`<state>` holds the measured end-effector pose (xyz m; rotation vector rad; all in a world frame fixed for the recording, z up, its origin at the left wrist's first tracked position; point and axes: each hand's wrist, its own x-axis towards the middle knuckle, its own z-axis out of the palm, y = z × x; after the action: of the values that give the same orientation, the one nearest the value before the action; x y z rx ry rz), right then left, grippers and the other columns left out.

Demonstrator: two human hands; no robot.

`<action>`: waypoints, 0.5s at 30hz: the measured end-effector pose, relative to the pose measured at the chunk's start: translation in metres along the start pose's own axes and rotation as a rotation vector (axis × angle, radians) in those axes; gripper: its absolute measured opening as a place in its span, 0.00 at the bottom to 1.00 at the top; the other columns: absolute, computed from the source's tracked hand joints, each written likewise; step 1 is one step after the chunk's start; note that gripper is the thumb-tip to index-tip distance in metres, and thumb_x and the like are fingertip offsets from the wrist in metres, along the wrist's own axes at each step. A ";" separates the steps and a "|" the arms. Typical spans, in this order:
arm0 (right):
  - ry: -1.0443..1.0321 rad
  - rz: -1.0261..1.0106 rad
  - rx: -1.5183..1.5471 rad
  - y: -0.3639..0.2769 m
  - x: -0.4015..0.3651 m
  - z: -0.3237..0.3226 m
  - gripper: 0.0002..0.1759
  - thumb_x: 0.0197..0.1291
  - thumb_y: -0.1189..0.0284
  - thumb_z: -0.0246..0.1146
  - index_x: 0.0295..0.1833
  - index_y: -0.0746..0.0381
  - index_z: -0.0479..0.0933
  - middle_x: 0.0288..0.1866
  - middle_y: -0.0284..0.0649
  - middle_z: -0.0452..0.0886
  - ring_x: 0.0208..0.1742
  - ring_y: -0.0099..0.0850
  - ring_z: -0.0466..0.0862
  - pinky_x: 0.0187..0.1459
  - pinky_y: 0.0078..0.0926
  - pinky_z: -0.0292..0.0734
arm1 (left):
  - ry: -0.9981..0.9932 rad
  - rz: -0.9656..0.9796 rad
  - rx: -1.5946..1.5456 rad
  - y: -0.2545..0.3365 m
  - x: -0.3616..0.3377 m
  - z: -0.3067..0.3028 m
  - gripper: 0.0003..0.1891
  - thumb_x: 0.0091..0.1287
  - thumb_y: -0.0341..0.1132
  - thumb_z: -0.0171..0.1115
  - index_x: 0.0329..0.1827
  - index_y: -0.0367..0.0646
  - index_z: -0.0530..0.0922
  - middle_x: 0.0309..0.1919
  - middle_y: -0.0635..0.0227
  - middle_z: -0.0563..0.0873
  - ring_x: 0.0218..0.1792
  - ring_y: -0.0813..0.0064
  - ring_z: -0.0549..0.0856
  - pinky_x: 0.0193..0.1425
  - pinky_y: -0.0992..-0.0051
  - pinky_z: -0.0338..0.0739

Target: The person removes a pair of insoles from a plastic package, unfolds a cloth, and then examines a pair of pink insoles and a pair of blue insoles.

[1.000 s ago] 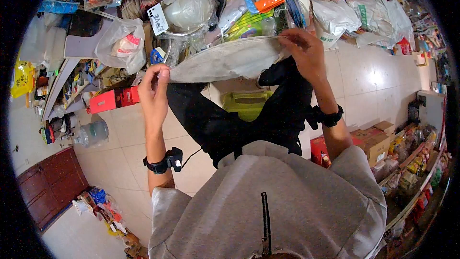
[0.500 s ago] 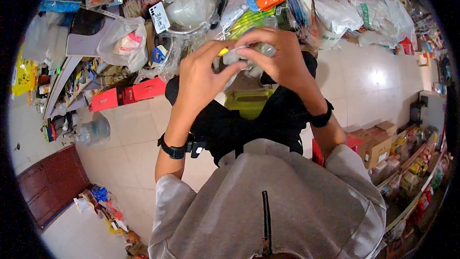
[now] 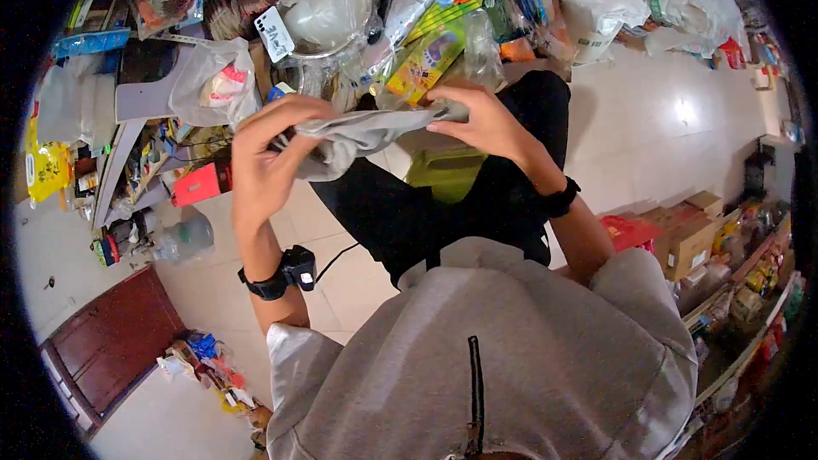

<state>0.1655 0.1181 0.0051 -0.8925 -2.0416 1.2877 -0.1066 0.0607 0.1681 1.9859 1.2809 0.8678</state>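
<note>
A soft grey cloth [image 3: 366, 134] is stretched between my two hands, above my knees; its exact kind is not clear. My left hand [image 3: 271, 153] is closed on its bunched left end, where folds hang below the fingers. At the other end, my right hand [image 3: 487, 122] pinches the cloth between thumb and fingers. Just beyond the cloth lies a yellow packet with a footprint picture [image 3: 430, 58], among clear plastic bags.
Piled goods include a white phone-like card [image 3: 274, 34], a clear bag with a round white item [image 3: 328, 13] and white plastic bags [image 3: 601, 13]. A yellow-green stool [image 3: 443, 172] shows between my legs. Cardboard boxes [image 3: 686, 238] stand at right, a water jug [image 3: 186, 238] at left.
My hands have moved apart, the left one leftward and down. The grey cloth, earlier bunched small between the fingers, is now drawn out. The yellow packet has come into view.
</note>
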 end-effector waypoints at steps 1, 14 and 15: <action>0.003 0.003 0.007 0.000 -0.001 0.004 0.24 0.57 0.65 0.72 0.57 0.63 0.78 0.54 0.48 0.83 0.59 0.45 0.80 0.62 0.37 0.73 | 0.035 -0.012 0.005 -0.003 -0.004 -0.005 0.08 0.58 0.21 0.65 0.41 0.31 0.81 0.39 0.59 0.87 0.40 0.70 0.85 0.47 0.75 0.75; 0.267 -0.209 -0.122 -0.017 -0.008 0.061 0.13 0.54 0.69 0.72 0.44 0.60 0.80 0.40 0.41 0.82 0.42 0.43 0.83 0.45 0.39 0.79 | 0.361 0.041 0.005 -0.014 -0.044 -0.048 0.09 0.57 0.19 0.63 0.41 0.33 0.80 0.39 0.54 0.86 0.43 0.65 0.84 0.51 0.69 0.76; 0.312 -0.225 -0.137 -0.019 -0.007 0.065 0.12 0.53 0.71 0.72 0.43 0.61 0.81 0.39 0.41 0.82 0.41 0.42 0.83 0.44 0.36 0.79 | 0.359 0.039 0.005 -0.016 -0.046 -0.049 0.09 0.57 0.19 0.63 0.41 0.33 0.80 0.39 0.54 0.86 0.43 0.65 0.84 0.51 0.69 0.76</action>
<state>0.1169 0.0707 -0.0027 -0.8370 -1.9327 0.8404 -0.1678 0.0302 0.1760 1.9216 1.4412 1.2854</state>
